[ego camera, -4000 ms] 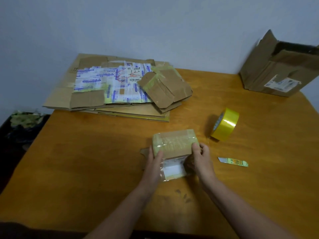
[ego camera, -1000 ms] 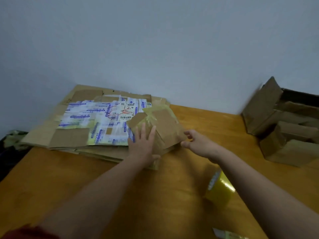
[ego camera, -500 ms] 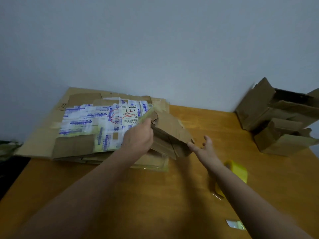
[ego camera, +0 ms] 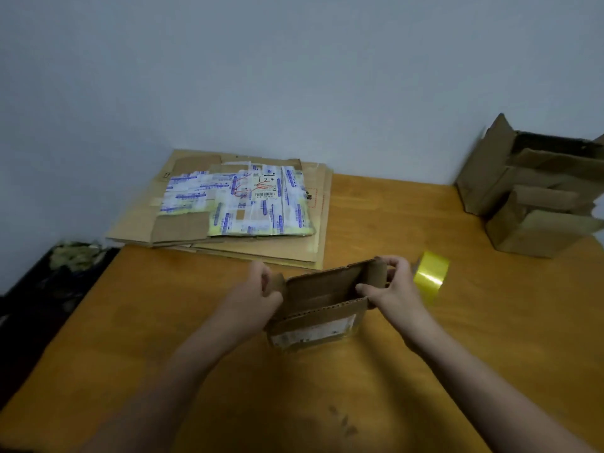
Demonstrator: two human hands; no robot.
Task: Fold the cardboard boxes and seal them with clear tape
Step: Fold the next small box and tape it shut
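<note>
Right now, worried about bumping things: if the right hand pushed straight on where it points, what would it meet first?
The right hand grips the box, so that comes first; past it, probably the flat cardboard stack, though depth is unclear.

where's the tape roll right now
In the head view the tape roll stands on the table right of centre, just beyond the right hand gripping the small box.

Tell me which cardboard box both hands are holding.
The small open box at front centre, with a white label: the left hand and right hand grip its ends. The flattened cartons and the boxes at far right are untouched.
</note>
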